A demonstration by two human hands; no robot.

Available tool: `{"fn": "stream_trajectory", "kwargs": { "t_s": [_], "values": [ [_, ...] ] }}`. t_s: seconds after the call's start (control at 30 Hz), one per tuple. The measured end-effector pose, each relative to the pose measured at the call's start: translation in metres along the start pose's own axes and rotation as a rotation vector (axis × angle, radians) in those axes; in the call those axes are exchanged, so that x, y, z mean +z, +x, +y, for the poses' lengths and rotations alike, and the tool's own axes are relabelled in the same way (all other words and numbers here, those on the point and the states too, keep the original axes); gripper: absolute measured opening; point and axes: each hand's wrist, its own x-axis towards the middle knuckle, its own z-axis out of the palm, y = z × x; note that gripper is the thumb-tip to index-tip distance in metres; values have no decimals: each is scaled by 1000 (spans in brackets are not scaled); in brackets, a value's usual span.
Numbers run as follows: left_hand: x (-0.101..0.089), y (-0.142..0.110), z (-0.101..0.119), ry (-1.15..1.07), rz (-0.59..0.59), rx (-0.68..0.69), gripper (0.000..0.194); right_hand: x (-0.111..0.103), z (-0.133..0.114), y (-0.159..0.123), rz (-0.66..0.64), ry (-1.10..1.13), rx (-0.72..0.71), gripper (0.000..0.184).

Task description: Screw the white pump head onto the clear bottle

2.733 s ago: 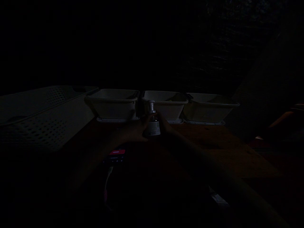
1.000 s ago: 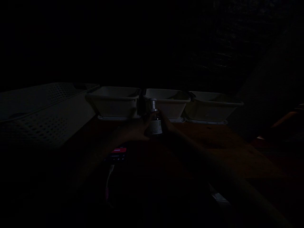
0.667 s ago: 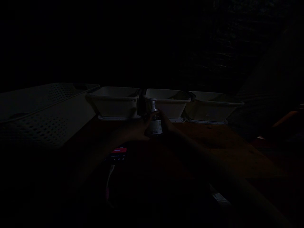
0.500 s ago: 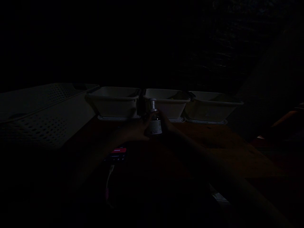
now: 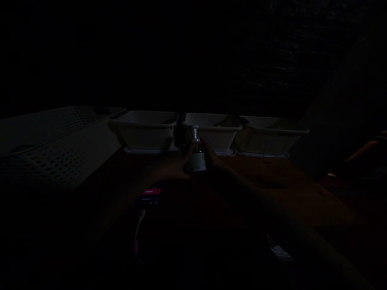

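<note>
The scene is very dark. A small dark bottle (image 5: 197,158) with a pale label and a light cap stands upright on the wooden table (image 5: 290,189), just in front of the middle tub. My left hand (image 5: 173,165) is wrapped round its left side. My right hand (image 5: 211,158) closes on its right side, fingers near the neck. Both forearms reach in from below.
Three white tubs stand in a row behind the bottle: left (image 5: 146,133), middle (image 5: 217,131), right (image 5: 269,137). A perforated white crate (image 5: 51,149) lies at the left. A phone (image 5: 148,196) with a lit red screen and a cable lies near my left forearm.
Both hands have stayed on the bottle, which has barely shifted. The view moved slightly.
</note>
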Motion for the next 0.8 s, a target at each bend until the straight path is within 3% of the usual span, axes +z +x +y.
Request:
{"fn": "stream_trajectory", "kwargs": {
  "t_s": [0.13, 0.37, 0.53, 0.8],
  "values": [
    [2, 0, -2, -9, 9, 10, 117, 2, -2, -1, 50, 37, 38, 52],
    [1, 0, -1, -26, 13, 6, 117, -3, 1, 3, -27, 54, 14, 52],
    [2, 0, -2, -5, 24, 14, 119, -5, 2, 3, 33, 2, -20, 51],
    [0, -1, 0, 10, 10, -6, 116, -2, 0, 0, -12, 5, -21, 53]
  ]
}}
